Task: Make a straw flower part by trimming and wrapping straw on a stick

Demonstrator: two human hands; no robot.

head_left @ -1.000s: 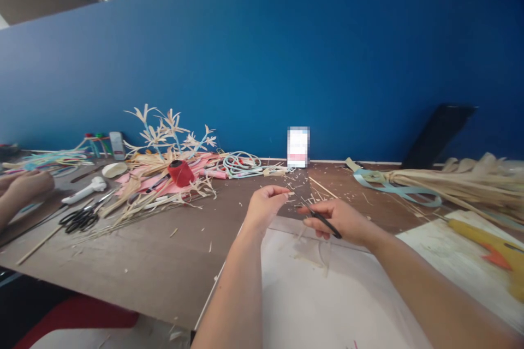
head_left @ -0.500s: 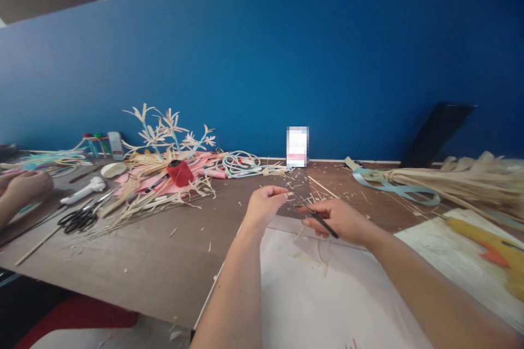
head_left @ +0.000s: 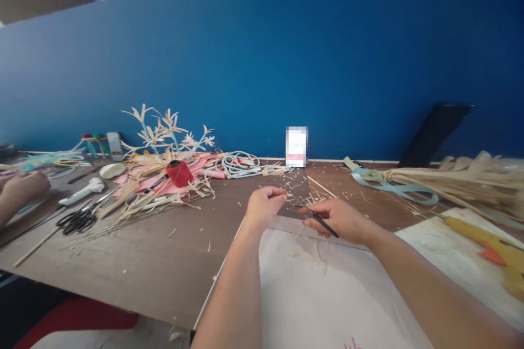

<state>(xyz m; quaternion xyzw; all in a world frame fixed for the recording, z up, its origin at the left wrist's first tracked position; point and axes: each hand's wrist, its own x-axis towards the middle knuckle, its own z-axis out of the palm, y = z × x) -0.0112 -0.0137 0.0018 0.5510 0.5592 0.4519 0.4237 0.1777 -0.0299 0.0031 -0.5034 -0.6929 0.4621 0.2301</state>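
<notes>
My left hand (head_left: 266,204) is closed in a pinch on a small pale piece of dried husk (head_left: 289,195), mostly hidden by the fingertips. Slim black tweezers (head_left: 324,222) lie in the closed fingers of my right hand (head_left: 338,219), their thin tip pointing at the left fingertips. The tip is too fine to show whether it touches the piece. Both hands are just above the far edge of a white sheet (head_left: 327,305), where a few pale husk scraps (head_left: 313,259) lie.
Left are a husk-flower arrangement (head_left: 158,133), a red spool (head_left: 179,173), black scissors (head_left: 77,219) and a white tool (head_left: 84,192). Another person's hand (head_left: 27,190) is at far left. Right are a yellow glue gun (head_left: 483,240), blue ribbon (head_left: 409,193) and a husk bundle (head_left: 470,177). A phone (head_left: 296,147) stands behind.
My hands hold almost the same pose, the left fingertips shifted very slightly. The whole view has drifted a little; nothing was picked up or let go.
</notes>
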